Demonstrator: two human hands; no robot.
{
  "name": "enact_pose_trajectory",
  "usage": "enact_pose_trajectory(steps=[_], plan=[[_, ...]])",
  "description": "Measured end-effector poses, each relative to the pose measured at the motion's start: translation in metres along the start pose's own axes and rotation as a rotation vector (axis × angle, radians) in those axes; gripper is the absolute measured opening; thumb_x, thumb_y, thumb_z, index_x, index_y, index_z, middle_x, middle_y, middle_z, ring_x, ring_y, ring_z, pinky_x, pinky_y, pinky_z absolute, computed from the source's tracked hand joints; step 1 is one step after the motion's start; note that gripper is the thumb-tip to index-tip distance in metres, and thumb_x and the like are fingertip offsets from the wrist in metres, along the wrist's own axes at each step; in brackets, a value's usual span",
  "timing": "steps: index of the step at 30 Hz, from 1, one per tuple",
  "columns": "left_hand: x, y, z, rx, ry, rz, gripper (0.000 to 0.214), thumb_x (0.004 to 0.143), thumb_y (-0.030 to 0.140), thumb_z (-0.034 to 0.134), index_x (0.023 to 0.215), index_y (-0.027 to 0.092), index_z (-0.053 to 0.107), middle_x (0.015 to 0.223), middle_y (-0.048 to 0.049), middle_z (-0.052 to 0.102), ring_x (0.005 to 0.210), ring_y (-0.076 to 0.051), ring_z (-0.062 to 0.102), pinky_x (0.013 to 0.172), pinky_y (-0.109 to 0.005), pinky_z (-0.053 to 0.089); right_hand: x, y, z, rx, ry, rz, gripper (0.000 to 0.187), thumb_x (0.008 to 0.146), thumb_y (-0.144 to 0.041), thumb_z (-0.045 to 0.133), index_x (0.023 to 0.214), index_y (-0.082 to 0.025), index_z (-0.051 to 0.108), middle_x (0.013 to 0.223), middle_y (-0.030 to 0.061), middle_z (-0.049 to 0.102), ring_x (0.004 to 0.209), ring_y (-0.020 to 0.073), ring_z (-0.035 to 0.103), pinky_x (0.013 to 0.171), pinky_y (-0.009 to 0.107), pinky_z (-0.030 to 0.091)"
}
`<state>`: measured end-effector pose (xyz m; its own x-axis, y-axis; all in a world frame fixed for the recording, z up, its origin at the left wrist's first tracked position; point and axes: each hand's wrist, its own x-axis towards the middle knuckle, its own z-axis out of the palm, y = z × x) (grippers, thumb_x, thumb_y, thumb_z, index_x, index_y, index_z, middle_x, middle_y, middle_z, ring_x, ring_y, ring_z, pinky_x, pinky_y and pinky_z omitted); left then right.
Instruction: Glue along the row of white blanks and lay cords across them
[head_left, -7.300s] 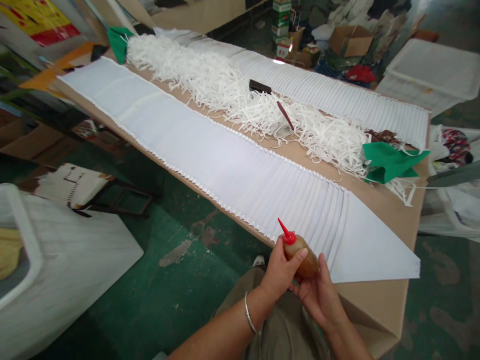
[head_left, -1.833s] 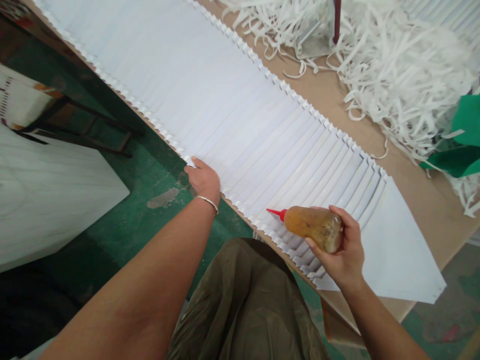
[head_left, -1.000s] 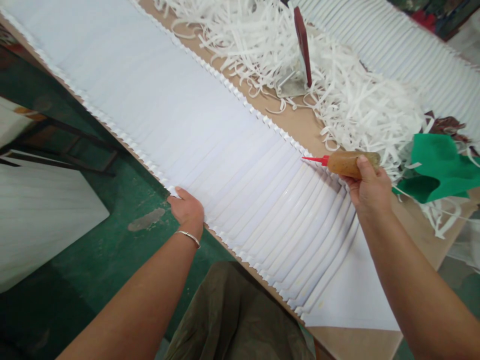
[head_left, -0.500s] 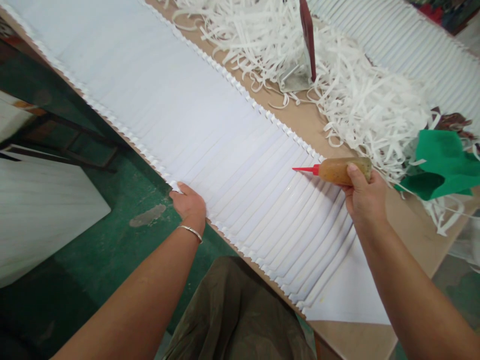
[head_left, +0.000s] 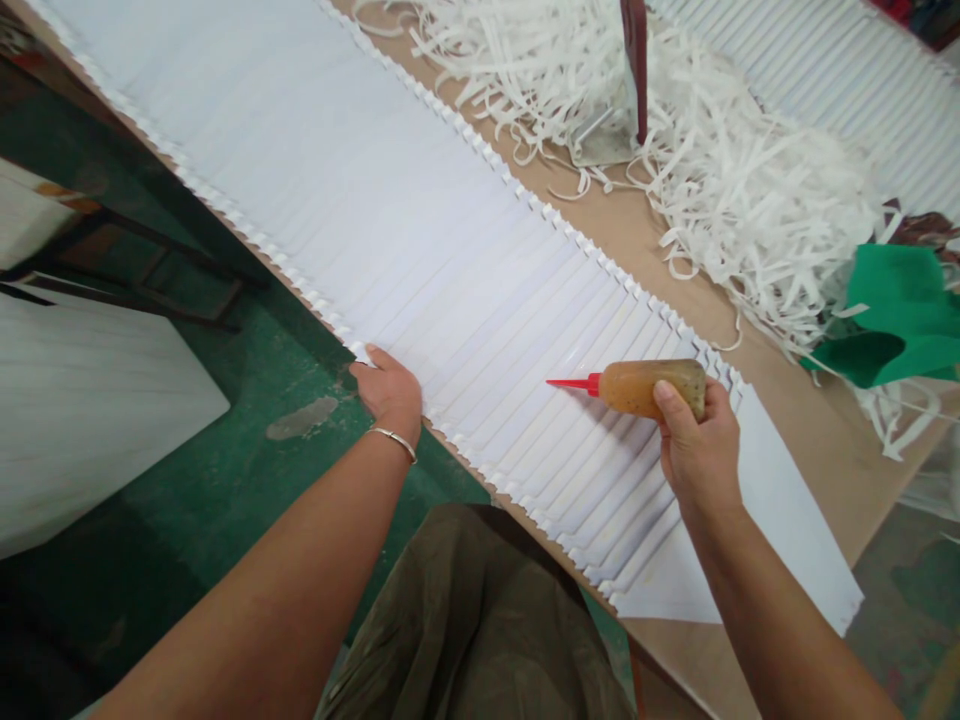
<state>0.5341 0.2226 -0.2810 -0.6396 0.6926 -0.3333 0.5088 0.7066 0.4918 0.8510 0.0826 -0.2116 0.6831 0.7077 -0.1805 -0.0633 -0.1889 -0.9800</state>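
Observation:
My right hand (head_left: pixel 697 430) is wrapped round a glue bottle (head_left: pixel 637 388) of amber liquid. Its red pointed nozzle (head_left: pixel 571 383) points left, over a long row of overlapping white paper sheets (head_left: pixel 480 300). Shiny wet-looking streaks show on the sheets near the nozzle. My left hand (head_left: pixel 391 390), with a bangle at the wrist, grips the near edge of the sheets, thumb on top; its other fingertips are partly hidden. Small folded tabs run along both long edges of the row.
A brown-topped table (head_left: pixel 795 440) carries the sheets. Behind them lie a heap of white paper strips (head_left: pixel 780 190), a metal stand with a dark red handle (head_left: pixel 636 70) and green fabric (head_left: pixel 892 310). More layered sheets (head_left: pixel 847 100) lie at the far right. At left stands a white board (head_left: pixel 97 420).
My right hand has carried the glue bottle left and toward me across the sheets. My left hand stays at the near edge. The whole view has shifted slightly.

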Motion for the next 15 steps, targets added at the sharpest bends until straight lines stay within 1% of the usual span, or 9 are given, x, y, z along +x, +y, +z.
enact_pose_trajectory(steps=[3,6,9,12,15], plan=[[0.002,-0.002,0.003,0.030,0.127,-0.017,0.052,0.110,0.040,0.023,0.123,-0.003,0.050,0.119,-0.0334,0.063,0.118,-0.033,0.063,0.092,-0.044,0.049,-0.020,0.008,-0.002,-0.081,-0.012,-0.007,0.058,0.071,-0.047,0.087,0.116,-0.023,0.061,0.098,-0.0002,0.065,0.084,0.0160,0.062,0.084,0.034,0.055],[0.005,-0.007,0.009,0.027,0.183,-0.011,0.048,0.109,0.040,0.028,0.120,0.002,0.056,0.114,-0.0276,0.068,0.114,-0.031,0.066,0.090,-0.041,0.053,-0.041,0.010,-0.001,-0.183,-0.021,0.001,0.063,0.070,-0.050,0.086,0.120,-0.022,0.060,0.104,0.0028,0.067,0.088,0.0189,0.063,0.084,0.037,0.054],[0.009,-0.012,0.014,0.033,0.245,-0.014,0.042,0.107,0.039,0.032,0.116,0.007,0.059,0.109,-0.0236,0.071,0.110,-0.030,0.069,0.089,-0.040,0.055,-0.063,0.004,0.003,-0.289,-0.062,0.012,0.067,0.070,-0.051,0.086,0.124,-0.021,0.058,0.110,0.0055,0.067,0.091,0.0219,0.065,0.084,0.039,0.054],[0.012,-0.015,0.017,0.049,0.259,0.004,0.042,0.107,0.038,0.033,0.115,0.006,0.059,0.108,-0.0247,0.071,0.106,-0.032,0.070,0.088,-0.041,0.056,-0.084,-0.002,0.007,-0.351,-0.132,-0.012,0.068,0.072,-0.050,0.085,0.127,-0.022,0.056,0.117,0.0079,0.066,0.097,0.0247,0.066,0.086,0.042,0.055],[0.013,-0.015,0.017,0.062,0.249,0.005,0.042,0.108,0.038,0.032,0.116,0.007,0.059,0.109,-0.0243,0.072,0.105,-0.032,0.071,0.087,-0.041,0.057,-0.099,-0.001,0.009,-0.406,-0.206,-0.080,0.069,0.073,-0.048,0.084,0.130,-0.022,0.055,0.126,0.0105,0.062,0.105,0.0274,0.065,0.091,0.047,0.056]])
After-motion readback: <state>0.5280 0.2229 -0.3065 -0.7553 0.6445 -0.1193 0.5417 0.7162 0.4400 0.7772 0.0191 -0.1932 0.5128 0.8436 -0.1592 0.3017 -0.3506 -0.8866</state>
